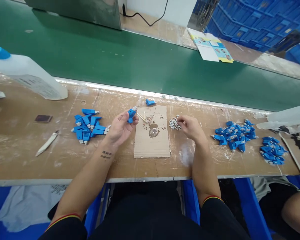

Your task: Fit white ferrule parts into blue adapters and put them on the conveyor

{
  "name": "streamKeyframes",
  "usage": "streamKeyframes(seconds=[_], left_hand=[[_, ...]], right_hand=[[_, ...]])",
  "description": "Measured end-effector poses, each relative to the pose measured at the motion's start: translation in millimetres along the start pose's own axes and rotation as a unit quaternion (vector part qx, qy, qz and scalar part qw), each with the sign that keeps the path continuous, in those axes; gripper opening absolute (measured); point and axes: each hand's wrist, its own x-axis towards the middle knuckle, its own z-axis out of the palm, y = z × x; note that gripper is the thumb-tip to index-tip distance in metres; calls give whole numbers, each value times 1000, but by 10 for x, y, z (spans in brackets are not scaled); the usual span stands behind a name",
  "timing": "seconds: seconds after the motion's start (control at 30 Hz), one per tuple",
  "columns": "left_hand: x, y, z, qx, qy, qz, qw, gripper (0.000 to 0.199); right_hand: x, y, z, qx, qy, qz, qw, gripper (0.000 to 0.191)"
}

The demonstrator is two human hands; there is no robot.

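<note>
Cardboard is laid on the bench between two hands. In the left hand, a blue part is gripped between thumb and fingers, just off the card's far left corner; its long axis is slanted, with the pale tip pointed away from the body and a little rightward. By the right hand, the grey bits are touched at their right edge, the fingertips being brought together there; whether a bit is pinched cannot be told. The bits are spread just left of that hand and right of the card, so they are much nearer to it than to the left hand, from which they are separated by the card's width. On the card, swabs and a small cup are set.
</note>
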Motion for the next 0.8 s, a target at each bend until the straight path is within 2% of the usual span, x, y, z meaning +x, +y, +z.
streamKeyframes(seconds=[0.1,0.17,0.3,0.37,0.43,0.57,0.7,0.8], left_hand=[[-80,7,93,-17,-25,-32,999,55],[-148,14,159,-30,-38,-49,998,50],[-294,-6,285,-32,-81,-85,993,46],[-347,-44,330,-9,-99,-88,991,49],[-381,-99,355,37,-101,-82,991,48],[-419,-221,362,108,-97,-69,987,52],[-439,-274,358,130,-77,-55,987,55],[-442,-266,359,121,-64,-66,988,56]], right_hand=[[-98,-212,-146,129,92,-45,986,11],[-168,-415,-170,236,154,-99,954,10],[-247,-782,-12,371,235,-173,881,18],[-263,-882,107,402,256,-184,860,25],[-277,-933,207,405,256,-190,857,28],[-301,-983,314,337,251,-227,879,33],[-306,-1042,352,242,252,-281,894,42],[-304,-1069,357,213,253,-298,895,44]])
